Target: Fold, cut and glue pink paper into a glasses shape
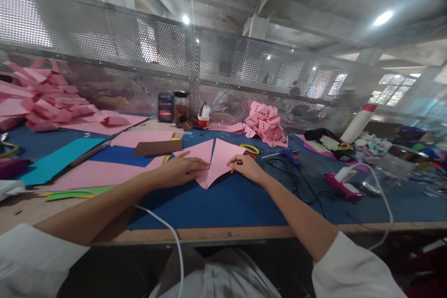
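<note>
A pink paper sheet (223, 160) lies before me on the blue work mat (237, 209), with a narrow slit running from its far edge toward a point near me. Its right part lifts and curves a little. My left hand (183, 170) rests flat on the left part, fingers stretched toward the slit. At the right edge, my right hand (244, 167) pinches the paper between thumb and bent fingers. Yellow-handled scissors (251, 149) lie just beyond my right hand.
Pink strips (45, 98) are heaped at the far left; a dotted pink paper pile (265, 123) stands at the back. Right of me are a blue glue gun (290, 156) with a black cord, a pink power strip (344, 187) and a clear jar (391, 172). A white cable (171, 230) crosses the front edge.
</note>
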`<action>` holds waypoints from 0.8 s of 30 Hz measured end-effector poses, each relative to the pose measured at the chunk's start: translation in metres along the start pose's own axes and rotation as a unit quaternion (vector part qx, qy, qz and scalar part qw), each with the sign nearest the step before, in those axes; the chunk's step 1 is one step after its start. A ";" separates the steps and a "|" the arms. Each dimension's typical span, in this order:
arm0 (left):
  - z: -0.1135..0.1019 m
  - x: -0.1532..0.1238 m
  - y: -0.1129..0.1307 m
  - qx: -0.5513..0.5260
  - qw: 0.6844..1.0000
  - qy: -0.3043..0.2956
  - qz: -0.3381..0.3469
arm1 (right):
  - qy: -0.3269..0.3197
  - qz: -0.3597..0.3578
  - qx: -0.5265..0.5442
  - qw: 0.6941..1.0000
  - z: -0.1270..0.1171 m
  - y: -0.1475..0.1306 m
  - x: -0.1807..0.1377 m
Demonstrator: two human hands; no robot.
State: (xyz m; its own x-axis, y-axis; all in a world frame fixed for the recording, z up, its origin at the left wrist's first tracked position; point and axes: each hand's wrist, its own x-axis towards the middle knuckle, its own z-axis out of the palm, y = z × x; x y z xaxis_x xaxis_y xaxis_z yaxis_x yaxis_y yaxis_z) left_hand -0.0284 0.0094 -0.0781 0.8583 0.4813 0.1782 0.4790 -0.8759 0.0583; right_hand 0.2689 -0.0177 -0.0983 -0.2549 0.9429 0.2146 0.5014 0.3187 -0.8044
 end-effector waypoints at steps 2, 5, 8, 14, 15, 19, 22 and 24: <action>-0.001 0.000 0.001 -0.008 1.000 0.009 0.010 | 0.010 -0.003 -0.003 1.000 -0.001 0.000 0.001; -0.003 -0.001 0.003 -0.022 0.999 0.023 0.024 | 0.023 -0.008 -0.008 1.000 -0.002 0.000 0.002; -0.004 0.000 0.005 -0.028 0.999 0.021 0.029 | 0.023 -0.017 -0.010 1.000 -0.002 0.000 0.003; -0.002 0.001 0.009 -0.032 0.999 0.025 0.028 | 0.009 -0.013 -0.005 1.000 0.002 -0.002 0.001; -0.001 0.001 0.010 -0.032 0.999 0.027 0.026 | 0.009 -0.013 -0.008 1.000 0.002 -0.003 0.001; -0.001 0.001 0.010 -0.031 0.999 0.022 0.022 | 0.003 -0.008 -0.021 1.000 0.001 -0.003 0.001; -0.003 0.001 0.010 -0.033 0.999 0.014 0.018 | 0.000 -0.002 -0.018 1.000 0.001 -0.004 0.001; -0.004 0.001 0.009 -0.034 0.999 0.006 0.020 | -0.005 0.000 -0.013 1.000 0.001 -0.005 0.000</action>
State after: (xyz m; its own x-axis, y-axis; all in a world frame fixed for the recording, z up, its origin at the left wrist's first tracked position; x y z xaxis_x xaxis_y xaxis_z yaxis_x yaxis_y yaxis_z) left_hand -0.0240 0.0014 -0.0735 0.8738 0.4466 0.1924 0.4311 -0.8945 0.1184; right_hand 0.2660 -0.0191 -0.0947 -0.2627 0.9422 0.2082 0.5232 0.3203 -0.7897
